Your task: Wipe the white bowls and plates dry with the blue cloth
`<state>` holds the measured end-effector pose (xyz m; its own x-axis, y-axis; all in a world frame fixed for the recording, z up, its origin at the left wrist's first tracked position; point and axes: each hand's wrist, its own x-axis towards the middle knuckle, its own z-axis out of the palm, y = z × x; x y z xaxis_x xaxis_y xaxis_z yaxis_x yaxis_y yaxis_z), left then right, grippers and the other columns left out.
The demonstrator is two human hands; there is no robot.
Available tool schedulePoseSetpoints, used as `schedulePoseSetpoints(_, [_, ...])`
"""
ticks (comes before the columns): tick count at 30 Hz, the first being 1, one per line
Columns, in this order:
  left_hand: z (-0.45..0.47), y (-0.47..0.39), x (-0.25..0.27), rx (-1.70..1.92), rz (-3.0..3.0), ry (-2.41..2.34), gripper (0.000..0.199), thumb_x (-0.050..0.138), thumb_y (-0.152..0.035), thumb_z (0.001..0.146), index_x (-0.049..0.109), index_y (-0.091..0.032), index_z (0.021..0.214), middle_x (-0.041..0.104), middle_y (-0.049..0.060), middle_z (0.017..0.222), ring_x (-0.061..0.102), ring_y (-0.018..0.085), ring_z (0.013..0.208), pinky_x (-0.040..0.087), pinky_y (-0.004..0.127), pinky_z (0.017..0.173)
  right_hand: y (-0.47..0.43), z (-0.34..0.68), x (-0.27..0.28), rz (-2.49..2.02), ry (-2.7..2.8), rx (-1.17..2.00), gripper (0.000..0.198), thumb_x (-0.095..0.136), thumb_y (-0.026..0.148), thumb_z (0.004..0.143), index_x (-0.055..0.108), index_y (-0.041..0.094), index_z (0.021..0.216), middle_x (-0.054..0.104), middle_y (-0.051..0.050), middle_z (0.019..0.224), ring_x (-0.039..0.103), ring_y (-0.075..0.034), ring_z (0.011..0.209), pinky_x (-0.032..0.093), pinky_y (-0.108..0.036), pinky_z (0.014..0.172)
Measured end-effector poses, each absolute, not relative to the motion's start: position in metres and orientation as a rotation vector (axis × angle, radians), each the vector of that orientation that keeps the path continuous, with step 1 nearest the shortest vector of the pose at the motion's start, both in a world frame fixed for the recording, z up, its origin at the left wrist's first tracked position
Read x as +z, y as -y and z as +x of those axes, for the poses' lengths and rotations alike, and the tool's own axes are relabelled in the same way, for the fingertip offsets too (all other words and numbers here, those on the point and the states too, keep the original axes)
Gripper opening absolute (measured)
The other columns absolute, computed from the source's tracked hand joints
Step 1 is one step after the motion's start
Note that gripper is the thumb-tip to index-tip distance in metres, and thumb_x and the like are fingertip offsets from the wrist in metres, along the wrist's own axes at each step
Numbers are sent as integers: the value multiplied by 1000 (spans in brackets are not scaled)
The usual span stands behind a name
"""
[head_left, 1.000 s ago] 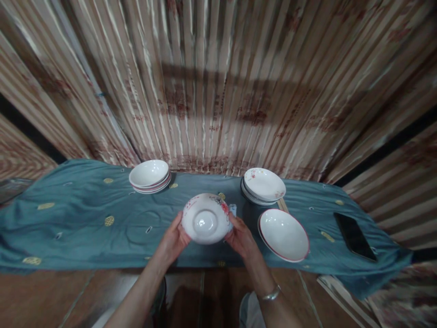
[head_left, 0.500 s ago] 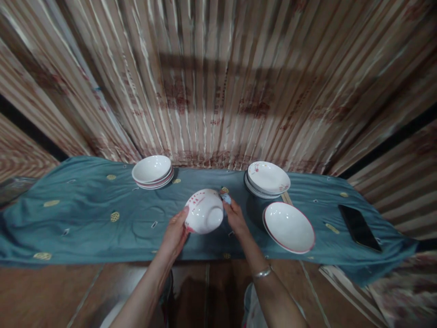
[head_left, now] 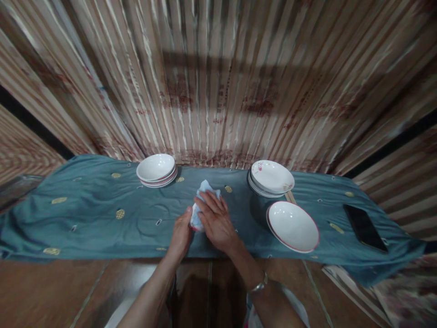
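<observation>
In the head view, a small white bowl [head_left: 197,228] is held over the near half of the counter [head_left: 92,205], a little toward 9 o'clock of its middle. Most of it is covered; what shows is a glossy white sliver with red marking along its lower edge. A crumpled pale-blue cloth [head_left: 205,186] lies over it, one corner poking out toward 12 o'clock.

The left hand [head_left: 180,232] grips the bowl at about 9 o'clock, thumb raised along the edge, its other fingers largely hidden. The right hand [head_left: 218,223] presses flat on the cloth from 3 o'clock, fingers stretched and nearly together; whether it also pinches the cloth I cannot tell. A silvery bracelet [head_left: 262,283] circles the right wrist.

Taking the bowl as the dial's centre, a stack of white bowls [head_left: 156,167] stands at 11 o'clock, a stack of dishes with a floral-rimmed one on top [head_left: 273,176] at 2, red-rimmed white dishes [head_left: 293,226] at 3, and a black phone [head_left: 365,228] farther out at 3.
</observation>
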<state>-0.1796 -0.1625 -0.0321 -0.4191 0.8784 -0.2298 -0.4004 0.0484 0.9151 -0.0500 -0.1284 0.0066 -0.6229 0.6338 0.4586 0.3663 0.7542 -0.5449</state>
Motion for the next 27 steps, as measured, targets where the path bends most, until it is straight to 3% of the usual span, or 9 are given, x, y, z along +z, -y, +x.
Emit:
schedulePoseSetpoints(5, [-175, 162, -29, 1610, 587, -1267, 47, 68, -57, 70, 74, -11, 77, 72, 8, 69, 64, 20, 67, 47, 28, 64, 96, -36, -12, -841, 1959, 846, 43, 34, 34, 98, 46, 26, 138, 43, -3, 148, 33, -17, 139, 21, -39, 118])
schedulePoseSetpoints(10, [-175, 162, -24, 1639, 464, -1275, 50, 74, -58, 60, 74, -9, 70, 72, 10, 65, 68, 26, 74, 50, 31, 66, 76, -28, -56, -1018, 1534, 1293, 52, 38, 50, 92, 50, 22, 135, 49, -6, 143, 42, -20, 135, 27, -39, 115])
schedulePoseSetpoints(13, [-177, 161, -24, 1679, 393, -1252, 50, 78, -56, 56, 73, -8, 70, 72, 10, 64, 68, 27, 76, 53, 32, 68, 80, -27, -80, -1008, 1390, 1384, 57, 42, 56, 88, 52, 21, 132, 52, -6, 140, 45, -21, 132, 34, -38, 111])
schedulePoseSetpoints(16, [-179, 160, -25, 1704, 334, -1203, 46, 80, -50, 57, 72, -8, 77, 73, 9, 67, 69, 26, 77, 55, 32, 69, 85, -27, -88, -961, 1239, 1438, 53, 53, 57, 82, 59, 23, 123, 64, -5, 125, 56, -21, 120, 44, -37, 101])
schedulePoseSetpoints(20, [-173, 161, -21, 1671, 228, -1080, 32, 71, -37, 74, 71, -10, 90, 75, 10, 80, 70, 25, 84, 57, 33, 76, 81, -25, -76, -915, 869, 1592, 43, 72, 53, 65, 70, 22, 94, 75, -2, 87, 67, -21, 87, 53, -32, 78])
schedulePoseSetpoints(23, [-163, 160, -16, 1648, 143, -1030, 25, 60, -30, 84, 70, -10, 96, 76, 12, 88, 70, 25, 91, 56, 34, 83, 75, -22, -62, -927, 752, 1587, 35, 77, 49, 59, 71, 20, 77, 70, 1, 64, 62, -17, 63, 49, -28, 60])
schedulePoseSetpoints(27, [-153, 162, -16, 1612, 144, -989, 26, 60, -29, 84, 70, -11, 100, 75, 11, 94, 68, 25, 97, 53, 34, 87, 67, -18, -49, -977, 808, 1483, 34, 74, 51, 62, 68, 18, 64, 63, 2, 54, 50, -11, 51, 40, -25, 51])
